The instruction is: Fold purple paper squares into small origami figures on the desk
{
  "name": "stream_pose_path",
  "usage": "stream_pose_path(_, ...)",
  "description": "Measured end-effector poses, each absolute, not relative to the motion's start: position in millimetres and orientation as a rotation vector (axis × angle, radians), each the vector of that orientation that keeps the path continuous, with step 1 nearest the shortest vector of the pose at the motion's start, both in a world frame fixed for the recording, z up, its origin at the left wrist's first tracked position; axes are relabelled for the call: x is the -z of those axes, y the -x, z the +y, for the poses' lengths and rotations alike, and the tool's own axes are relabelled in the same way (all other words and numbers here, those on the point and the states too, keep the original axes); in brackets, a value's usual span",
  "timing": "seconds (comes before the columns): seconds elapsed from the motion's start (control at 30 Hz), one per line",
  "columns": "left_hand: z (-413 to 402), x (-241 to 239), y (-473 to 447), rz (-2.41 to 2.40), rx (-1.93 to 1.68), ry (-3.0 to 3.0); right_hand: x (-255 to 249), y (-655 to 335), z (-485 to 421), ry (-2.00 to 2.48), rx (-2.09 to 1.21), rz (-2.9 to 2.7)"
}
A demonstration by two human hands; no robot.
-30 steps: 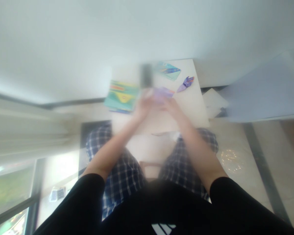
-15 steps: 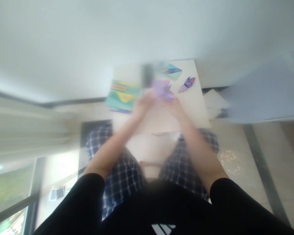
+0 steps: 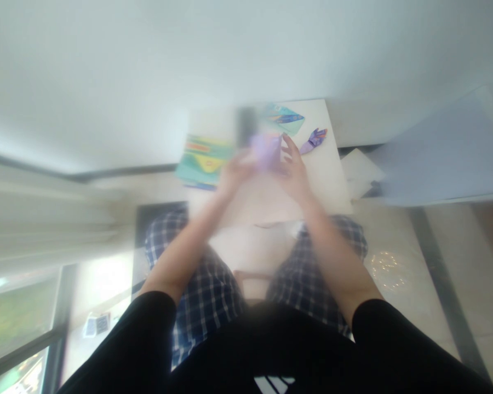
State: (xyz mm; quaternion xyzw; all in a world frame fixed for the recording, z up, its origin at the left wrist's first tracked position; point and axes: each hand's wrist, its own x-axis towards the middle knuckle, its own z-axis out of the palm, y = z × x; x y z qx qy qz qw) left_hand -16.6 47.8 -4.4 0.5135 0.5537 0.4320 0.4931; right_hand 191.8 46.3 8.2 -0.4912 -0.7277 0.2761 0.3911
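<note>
Between my two hands, above the small white table, is a folded purple paper, blurred in the middle of the view. My left hand grips its left side, though the fingertips are smeared. On its right edge, the curled fingers of my right hand pinch it, index finger high and thumb lower. A smaller folded purple paper figure lies on the table just right of my right hand. Green and yellow printed sheets lie left of my left hand.
At the back of the table are a teal and blue printed paper and a blurred dark object. A white wall rises behind the table. My knees in checked trousers flank its front.
The purple paper has turned, and its pointed right side no longer shows. My right hand has shifted up along its right edge, with the fingers now visible. The left hand has moved slightly left.
</note>
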Motion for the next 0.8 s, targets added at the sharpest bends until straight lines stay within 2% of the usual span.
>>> stream_pose_path(0.37, 56.6, 13.4, 21.8, 1.202, -0.936, -1.323, -13.5, -190.4, 47.1, 1.164, -0.777, -1.873)
stream_pose_path(0.53, 59.7, 19.8, 15.6, 1.26, -0.983, -1.152, -16.0, -191.6, 40.2, 1.084, -0.636, -1.947)
stream_pose_path(0.67, 57.2, 16.7, 18.1, 1.276, -0.97, -1.138, -17.4, -189.2, 36.4, 1.191, -0.47, -1.916)
stream_pose_path(0.8, 52.8, 12.9, 22.5, 1.282, -0.954, -1.189, -16.8, -188.6, 37.4, 1.218, -0.575, -1.948)
